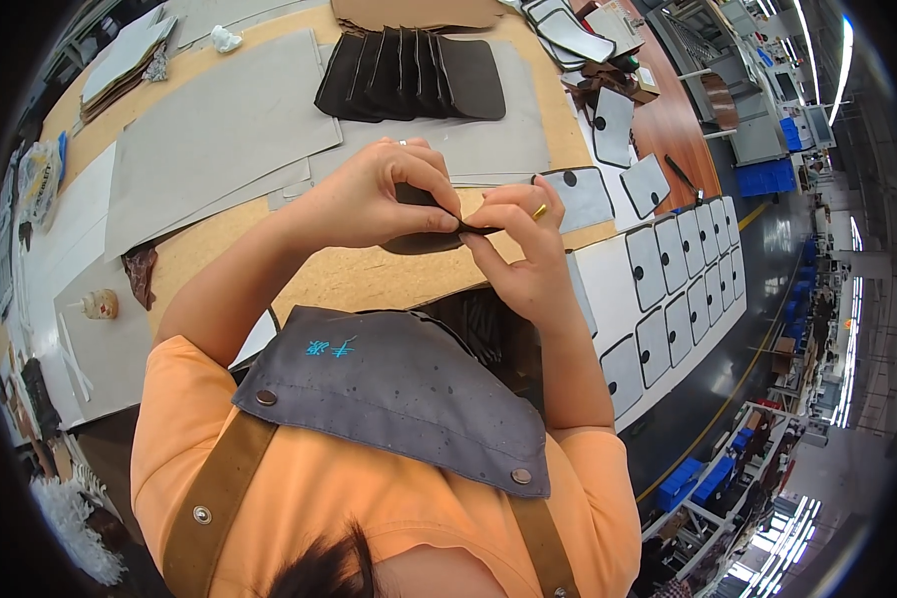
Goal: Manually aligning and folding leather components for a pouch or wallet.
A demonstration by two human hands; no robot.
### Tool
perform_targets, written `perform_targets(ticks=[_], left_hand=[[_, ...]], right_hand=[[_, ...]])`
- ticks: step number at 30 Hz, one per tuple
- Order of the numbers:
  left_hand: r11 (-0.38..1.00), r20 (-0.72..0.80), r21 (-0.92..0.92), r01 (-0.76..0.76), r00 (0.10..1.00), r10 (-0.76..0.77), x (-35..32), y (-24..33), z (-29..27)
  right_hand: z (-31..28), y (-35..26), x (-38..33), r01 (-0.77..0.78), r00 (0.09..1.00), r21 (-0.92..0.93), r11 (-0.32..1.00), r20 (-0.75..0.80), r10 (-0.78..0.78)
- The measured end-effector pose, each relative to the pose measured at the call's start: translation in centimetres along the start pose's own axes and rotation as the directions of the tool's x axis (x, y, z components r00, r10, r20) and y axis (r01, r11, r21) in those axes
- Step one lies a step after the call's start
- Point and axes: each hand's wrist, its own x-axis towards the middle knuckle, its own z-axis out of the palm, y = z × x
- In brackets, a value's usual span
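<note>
Above the table's near edge, both my hands meet at a dark brown leather piece [421, 242]. My left hand [404, 189] pinches its edge between thumb and fingers. My right hand [523, 227] grips the same edge just to the right, with thumb and forefinger almost touching the left fingertips. A small gold-coloured thing shows between the right fingers; I cannot tell whether it is a ring or part of a tool. Much of the leather piece is hidden behind the hands. Beyond them, several similar dark leather pieces [476, 80] lie overlapped in a row.
Large grey sheets [219, 140] cover the table's left and middle. White panels with black edging and round black dots [648, 264] stand in rows at the right. A small glue-like bottle [100, 304] sits at far left. A black-handled tool [684, 177] lies on the right.
</note>
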Motion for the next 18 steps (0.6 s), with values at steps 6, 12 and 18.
perform_targets(ticks=[6,12,18], left_hand=[[0.999,-0.001,0.015,0.044,0.999,-0.044,-0.2,0.1,-0.2],[0.999,0.017,-0.017,0.05,0.999,-0.049,0.0,0.3,-0.1],[0.982,0.073,-0.115,0.15,0.987,-0.142,0.4,0.4,-0.2]], right_hand=[[-1.0,0.0,-0.2,-0.153,0.987,0.173,0.973,0.064,0.144],[-0.3,1.1,-0.5,-0.215,0.977,0.408,0.887,0.091,0.194],[0.1,1.2,-0.5,-0.141,0.986,0.431,0.891,-0.015,0.163]])
